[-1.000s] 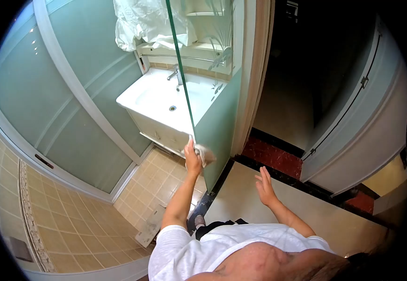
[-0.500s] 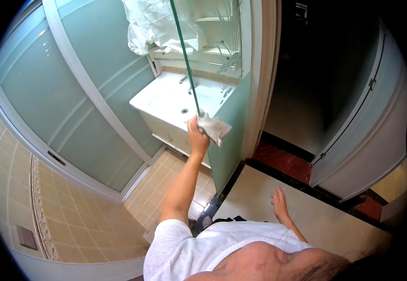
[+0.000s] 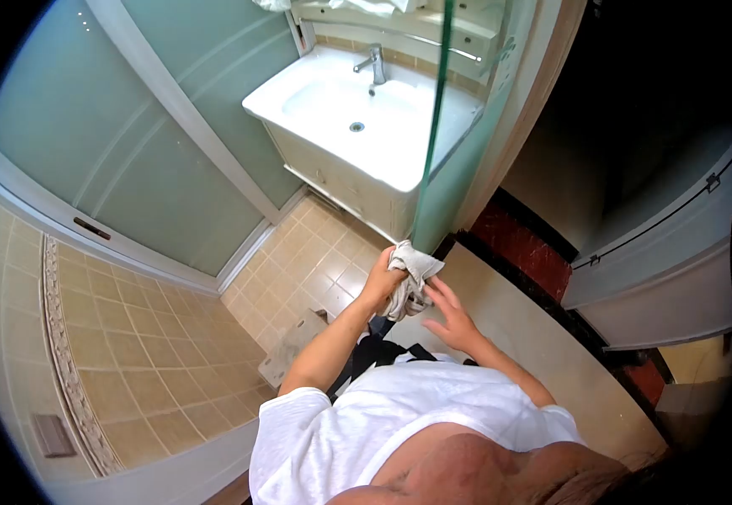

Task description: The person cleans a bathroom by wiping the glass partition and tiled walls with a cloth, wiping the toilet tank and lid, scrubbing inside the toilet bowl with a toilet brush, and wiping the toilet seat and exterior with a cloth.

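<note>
A crumpled grey-white cloth [image 3: 415, 268] is bunched in my left hand [image 3: 379, 283], in front of my body, with the fingers closed round it. My right hand [image 3: 452, 318] is at the cloth's right side, fingers stretched out and thumb apart. Its fingertips are at the cloth's edge; whether they press on it I cannot tell. Just beyond the cloth stands the upright edge of a glass panel [image 3: 435, 126].
A white washbasin [image 3: 340, 139] with a chrome faucet [image 3: 374, 64] sits on a cabinet ahead. Frosted sliding doors [image 3: 130, 160] stand to the left. A raised dark threshold [image 3: 543, 295] and a white door [image 3: 677, 286] are on the right.
My left hand has brought the cloth down from the glass edge toward my body. My right hand has come up from the right to the cloth. The view has shifted lower.
</note>
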{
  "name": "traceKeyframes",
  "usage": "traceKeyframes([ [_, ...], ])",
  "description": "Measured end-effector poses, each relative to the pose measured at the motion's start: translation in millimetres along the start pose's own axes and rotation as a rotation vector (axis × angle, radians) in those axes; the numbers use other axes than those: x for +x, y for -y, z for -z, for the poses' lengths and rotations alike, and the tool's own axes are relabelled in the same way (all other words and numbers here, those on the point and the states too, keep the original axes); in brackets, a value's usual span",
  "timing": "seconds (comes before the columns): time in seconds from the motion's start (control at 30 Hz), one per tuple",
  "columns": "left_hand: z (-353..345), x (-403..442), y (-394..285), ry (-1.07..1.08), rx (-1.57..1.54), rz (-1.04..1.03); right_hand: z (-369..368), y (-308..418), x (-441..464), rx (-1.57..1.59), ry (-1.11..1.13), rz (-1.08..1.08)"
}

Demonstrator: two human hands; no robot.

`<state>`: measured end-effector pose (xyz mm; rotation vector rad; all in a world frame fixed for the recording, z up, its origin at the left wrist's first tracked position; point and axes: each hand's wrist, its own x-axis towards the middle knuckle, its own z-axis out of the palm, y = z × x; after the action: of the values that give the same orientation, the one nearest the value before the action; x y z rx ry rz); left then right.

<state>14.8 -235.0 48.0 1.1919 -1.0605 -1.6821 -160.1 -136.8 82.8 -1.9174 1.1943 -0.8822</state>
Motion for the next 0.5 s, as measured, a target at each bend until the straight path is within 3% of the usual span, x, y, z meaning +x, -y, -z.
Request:
traceKeyframes([
  [0.07,7.3,-6.1,-9.0,0.117,-0.182,0.014,-19.2,12.2,35.5,-0.247,-0.017,0.169],
  [0.1,12.9,-8.8,-12.2,0.127,-0.183,0.038,-32.0,9.3,50.4,-0.169,-0.009,0.142],
  [0.17,25.7,-10.2,-14.3,0.138,-0.622,0.134,-47.9,11.4,80.0,-0.315,-0.086,0.217],
  [0.2,47.6,1.8,5.8,0.268,-0.564,0.030,-53.1,13.1,93.7,-0.321,-0.093,0.187],
  [0.3,89.8,-2.7,-21.5,0.291,-0.688,0.033,-65.0,13.0,141.3,-0.325,-0.049,0.220],
  [0.33,103.9,-0.9,-20.3,0.313,-0.693,0.059,-68.6,10.1,157.1,-0.294,0.035,0.182],
  [0.4,128.3,5.8,-18.8,0.137,-0.439,0.124,-65.8,7.6,189.4,-0.274,0.094,0.127],
  [0.5,156.8,11.1,-20.7,0.083,-0.225,0.070,-48.7,0.6,236.6,-0.397,-0.349,-0.046],
])
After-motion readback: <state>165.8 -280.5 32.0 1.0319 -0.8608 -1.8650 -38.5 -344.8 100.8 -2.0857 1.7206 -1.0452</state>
